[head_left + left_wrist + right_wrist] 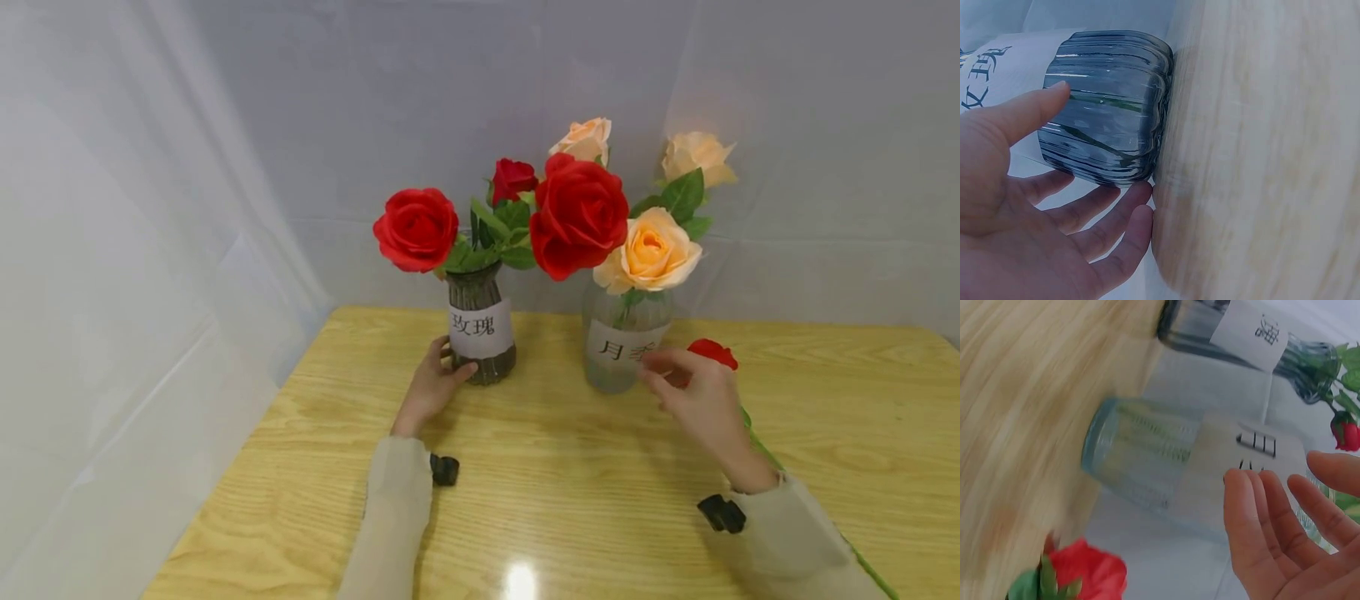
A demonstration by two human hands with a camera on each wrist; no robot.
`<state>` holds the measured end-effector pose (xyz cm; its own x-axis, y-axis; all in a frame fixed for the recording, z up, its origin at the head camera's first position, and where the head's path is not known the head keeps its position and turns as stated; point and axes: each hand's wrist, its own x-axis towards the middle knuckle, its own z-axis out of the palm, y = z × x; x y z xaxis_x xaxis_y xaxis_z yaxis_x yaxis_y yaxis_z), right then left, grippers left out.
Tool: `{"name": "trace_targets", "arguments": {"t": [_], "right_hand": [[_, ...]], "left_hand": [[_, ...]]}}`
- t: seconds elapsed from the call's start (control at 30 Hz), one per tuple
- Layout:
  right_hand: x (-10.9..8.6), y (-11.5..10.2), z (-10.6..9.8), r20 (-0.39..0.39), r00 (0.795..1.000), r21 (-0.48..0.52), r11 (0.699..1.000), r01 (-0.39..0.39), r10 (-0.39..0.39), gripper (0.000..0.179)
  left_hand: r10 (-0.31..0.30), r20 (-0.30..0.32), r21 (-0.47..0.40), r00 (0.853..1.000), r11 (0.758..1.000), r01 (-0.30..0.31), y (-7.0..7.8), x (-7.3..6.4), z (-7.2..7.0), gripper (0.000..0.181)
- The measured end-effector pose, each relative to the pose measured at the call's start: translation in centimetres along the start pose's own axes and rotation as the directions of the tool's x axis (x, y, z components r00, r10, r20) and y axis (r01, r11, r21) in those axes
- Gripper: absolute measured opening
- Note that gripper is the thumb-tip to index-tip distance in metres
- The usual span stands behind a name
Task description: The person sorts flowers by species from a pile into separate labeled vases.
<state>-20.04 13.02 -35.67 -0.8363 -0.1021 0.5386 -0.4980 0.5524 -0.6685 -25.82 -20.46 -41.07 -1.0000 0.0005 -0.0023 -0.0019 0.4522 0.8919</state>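
A dark ribbed glass vase (491,368) with a white paper label stands at the back of the table and holds red roses (417,229). My left hand (433,385) holds it low down, thumb on the front and the other fingers around its left side. My right hand (701,408) is in front of the clear glass vase (609,379), fingers gently bent and nothing in them. This vase also has a label and holds peach roses (660,250). A single red rose (715,353) lies on the table behind my right hand, its stem running under the forearm.
A pale wooden table (570,483) carries both vases near its back edge. Behind and to the left hangs a white sheet (225,208). A large red rose (577,217) leans across between the two vases. Small black devices (722,513) sit on both wrists.
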Motion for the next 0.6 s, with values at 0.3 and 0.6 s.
{"name": "trace_targets", "arguments": {"t": [0.3, 0.6], "right_hand": [[-0.7, 1.7, -2.8, 0.066, 0.994, -0.118, 0.99, -0.078, 0.086, 0.014], [-1.0, 3.4, -5.2, 0.147, 0.978, -0.265, 0.959, -0.104, 0.147, 0.021]], "left_hand": [[0.003, -0.01, -0.014, 1.0, 1.0, -0.003, -0.2, 0.2, 0.1, 0.068], [-0.011, -0.019, -0.007, 1.0, 1.0, 0.011, 0.0, 0.1, 0.2, 0.068]]}}
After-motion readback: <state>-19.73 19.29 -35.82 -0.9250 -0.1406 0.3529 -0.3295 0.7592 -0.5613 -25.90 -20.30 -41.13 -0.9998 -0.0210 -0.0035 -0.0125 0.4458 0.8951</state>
